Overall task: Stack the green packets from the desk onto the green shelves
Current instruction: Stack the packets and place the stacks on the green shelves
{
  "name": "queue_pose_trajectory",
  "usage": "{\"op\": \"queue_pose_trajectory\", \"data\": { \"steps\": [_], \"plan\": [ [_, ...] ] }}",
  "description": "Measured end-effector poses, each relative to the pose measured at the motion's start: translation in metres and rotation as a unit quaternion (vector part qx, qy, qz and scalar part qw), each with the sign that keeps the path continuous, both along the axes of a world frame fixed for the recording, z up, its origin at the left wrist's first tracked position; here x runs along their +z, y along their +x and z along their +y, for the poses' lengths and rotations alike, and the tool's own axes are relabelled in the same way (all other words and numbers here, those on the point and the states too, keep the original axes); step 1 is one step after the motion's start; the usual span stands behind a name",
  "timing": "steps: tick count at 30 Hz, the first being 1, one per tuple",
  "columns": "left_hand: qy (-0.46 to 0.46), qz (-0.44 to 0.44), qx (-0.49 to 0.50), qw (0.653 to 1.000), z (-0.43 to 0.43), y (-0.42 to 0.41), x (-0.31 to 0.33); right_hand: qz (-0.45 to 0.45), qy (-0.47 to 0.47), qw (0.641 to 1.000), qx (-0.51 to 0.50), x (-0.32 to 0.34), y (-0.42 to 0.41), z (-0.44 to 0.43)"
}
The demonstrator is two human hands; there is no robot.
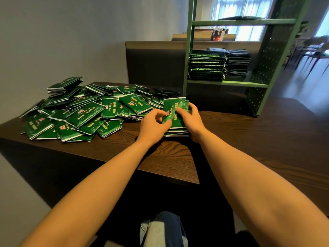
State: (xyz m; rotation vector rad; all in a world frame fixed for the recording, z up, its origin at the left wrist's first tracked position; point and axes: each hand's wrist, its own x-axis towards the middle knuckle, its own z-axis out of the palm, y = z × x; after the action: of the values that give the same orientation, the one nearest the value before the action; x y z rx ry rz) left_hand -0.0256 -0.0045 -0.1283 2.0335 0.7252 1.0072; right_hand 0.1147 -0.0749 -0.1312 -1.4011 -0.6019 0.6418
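Green packets (178,104) in a small squared-up stack sit between both hands on the desk (249,132), about midway between its near and far edges. The right thumb (180,111) lies across the printed face of the top packet, and the other right fingers wrap round the stack's right side, so the right hand (193,122) grips it. The left fingers (161,114) are curled, with the thumb and fingertips pinching the left edge of the top packet; the left hand (153,126) is just beside the stack on its left. Both bare forearms reach in from the near edge.

Left of the hands a loose heap (80,113) of the same packets spreads over the left half of the desk, out to its left edge and back to the far edge, lying at all angles and overlapping. A few darker packets (165,91) lie at the far edge behind the held stack.

On the far right part of the desk stand the green shelves (188,41). Their middle board carries two tall shelved stacks (206,65), side by side and touching. One flat packet (240,17) lies on the upper board. A knee in blue trousers (165,227) shows below the desk's near edge.
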Motion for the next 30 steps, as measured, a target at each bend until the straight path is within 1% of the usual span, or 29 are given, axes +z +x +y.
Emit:
{"op": "queue_pose_trajectory", "data": {
  "steps": [3, 4, 5, 6, 8, 10, 12, 14, 16, 21, 26, 30],
  "plan": [
    [-0.003, -0.003, -0.005, 1.0, 0.01, -0.004, 0.002, 0.01, -0.017, 1.0, 0.005, 0.0, 0.004, 0.002],
    [0.013, 0.005, 0.018, 1.0, 0.015, -0.005, 0.003, 0.021, -0.024, 0.999, 0.007, 0.0, 0.005, 0.002],
    [0.047, 0.03, 0.057, 0.997, 0.022, -0.006, 0.004, 0.035, -0.028, 0.999, 0.009, 0.001, 0.007, 0.003],
    [0.094, 0.073, 0.106, 0.987, 0.03, -0.008, 0.003, 0.048, -0.033, 0.998, 0.009, 0.003, 0.007, 0.002],
    [0.172, 0.177, 0.192, 0.95, 0.046, -0.011, -0.003, 0.067, -0.04, 0.997, 0.007, 0.004, 0.009, 0.003],
    [0.198, 0.272, 0.211, 0.918, 0.057, -0.014, -0.011, 0.074, -0.043, 0.996, 0.001, 0.004, 0.009, 0.005],
    [0.191, 0.324, 0.218, 0.901, 0.063, -0.013, -0.02, 0.074, -0.047, 0.996, -0.004, 0.006, 0.006, 0.005],
    [0.192, 0.323, 0.226, 0.899, 0.065, -0.012, -0.023, 0.076, -0.05, 0.996, -0.008, 0.006, 0.007, 0.007],
    [0.219, 0.306, 0.229, 0.898, 0.064, -0.01, -0.023, 0.073, -0.055, 0.996, -0.008, 0.006, 0.006, 0.007],
    [0.242, 0.282, 0.234, 0.898, 0.059, -0.012, -0.023, 0.049, -0.06, 0.997, -0.006, 0.005, 0.005, 0.007],
    [0.232, 0.26, 0.24, 0.906, 0.058, -0.012, -0.022, 0.039, -0.06, 0.997, -0.004, 0.004, 0.003, 0.006],
    [0.277, 0.205, 0.235, 0.909, 0.061, -0.012, -0.025, 0.027, -0.062, 0.998, -0.004, 0.004, 0.003, 0.005]
  ]
}}
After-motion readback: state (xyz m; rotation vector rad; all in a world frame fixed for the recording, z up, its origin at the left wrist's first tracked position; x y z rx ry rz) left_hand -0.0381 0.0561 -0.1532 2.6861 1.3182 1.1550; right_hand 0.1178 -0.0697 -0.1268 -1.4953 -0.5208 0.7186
